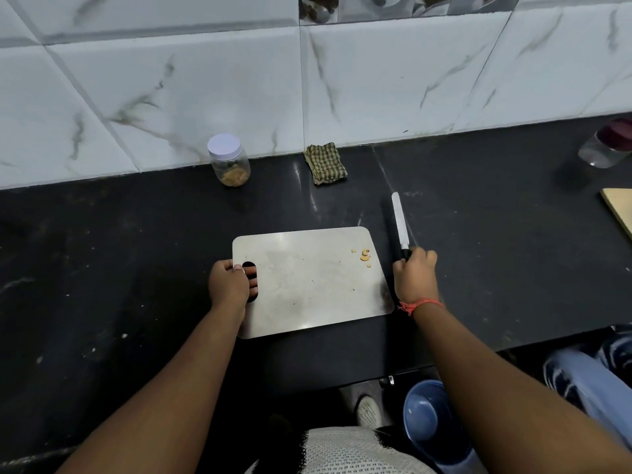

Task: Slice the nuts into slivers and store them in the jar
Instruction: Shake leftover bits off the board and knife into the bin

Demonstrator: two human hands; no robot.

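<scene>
A steel cutting board (307, 285) lies on the black counter. My left hand (229, 285) grips its left edge, fingers curled through the handle slot. A few pale nut slivers (364, 255) sit near the board's far right corner. My right hand (414, 275) grips the black handle of a knife (399, 222) just right of the board, its blade pointing away from me and lying on the counter. A clear jar (229, 162) with a white lid stands against the wall, lid on, with nut pieces at its bottom.
A folded checked cloth (325, 163) lies by the wall. A second jar (607, 145) with a dark lid stands at far right, with a wooden board's corner (619, 208) near it. A blue bucket (431, 429) sits below the counter edge.
</scene>
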